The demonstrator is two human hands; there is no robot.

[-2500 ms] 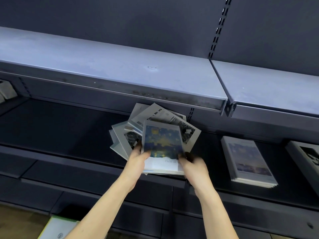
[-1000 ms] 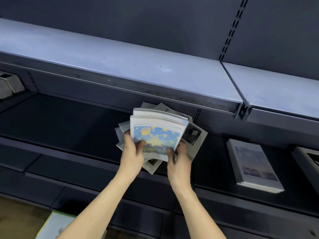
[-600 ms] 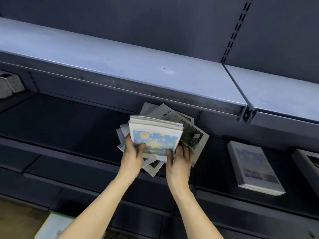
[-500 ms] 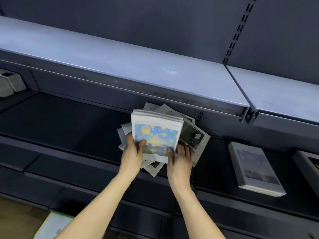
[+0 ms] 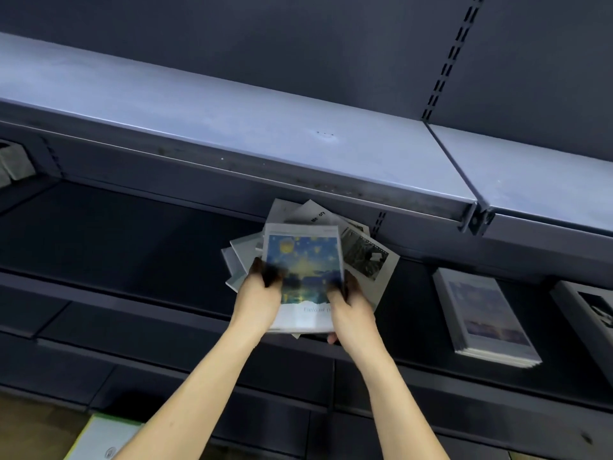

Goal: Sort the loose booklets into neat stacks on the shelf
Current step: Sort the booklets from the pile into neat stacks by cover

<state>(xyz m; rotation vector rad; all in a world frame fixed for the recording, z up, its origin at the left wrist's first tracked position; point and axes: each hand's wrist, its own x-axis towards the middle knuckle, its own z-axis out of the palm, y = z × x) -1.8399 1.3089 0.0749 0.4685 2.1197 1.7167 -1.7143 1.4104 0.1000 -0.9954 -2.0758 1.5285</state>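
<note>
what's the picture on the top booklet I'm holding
Deep blue night sky dotted with yellow lanterns, white band below, on the top booklet. Head view, the only one.

Dark navy metal shelving unit (image 5: 99,227) all over, with a paler blue-grey upper shelf (image 5: 232,121) catching the light. Slotted upright strip (image 5: 447,58) at 1 o'clock on the back panel (image 5: 232,38). Bit of brownish floor (image 5: 30,426) at 7 o'clock.
</note>
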